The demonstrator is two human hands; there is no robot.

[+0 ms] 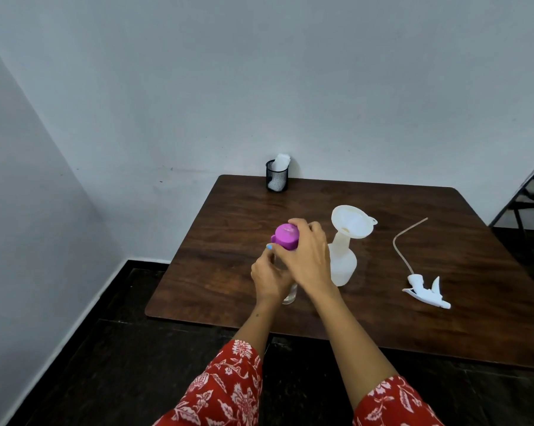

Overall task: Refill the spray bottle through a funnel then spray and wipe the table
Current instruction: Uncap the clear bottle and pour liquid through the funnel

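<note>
Dark brown wooden table [367, 302], square-cornered, fills the centre and right of the head view, pushed against a pale grey wall. At its middle, translucent white plastic spray bottle [342, 265] stands upright, head off, with a white plastic funnel [353, 222] seated in its neck, tilted slightly toward 2 o'clock. At 3 o'clock from that bottle, well apart, lies the white trigger spray head [425, 290] on its side, its thin dip tube curving away toward 12 o'clock. At 11 o'clock, by the wall, stands a black mesh cup [276, 176] holding folded white wipes [281, 161].

Just beside the spray bottle, at 9 o'clock, stands a clear water bottle [290, 295] with a round magenta plastic cap [286, 237]; only its base shows below the wrists. Right hand [308, 259] curls over the cap from above, fingers wrapped round its rim. Left hand [270, 276] grips the clear body beneath, fingers closed round it, 1 blue-painted nail showing.

Step in hand looks like unscrewing the cap, ahead of pouring. Best done by holding the body firm and low against the table, turning only the cap, and squeezing lightly so no water jumps out as the seal breaks. Worth keeping the elbow clear of the funnel, which sits near the right wrist and seems top-heavy. Then set the cap down away from the pouring path.

No brand, label or readable writing shows on any item.
</note>
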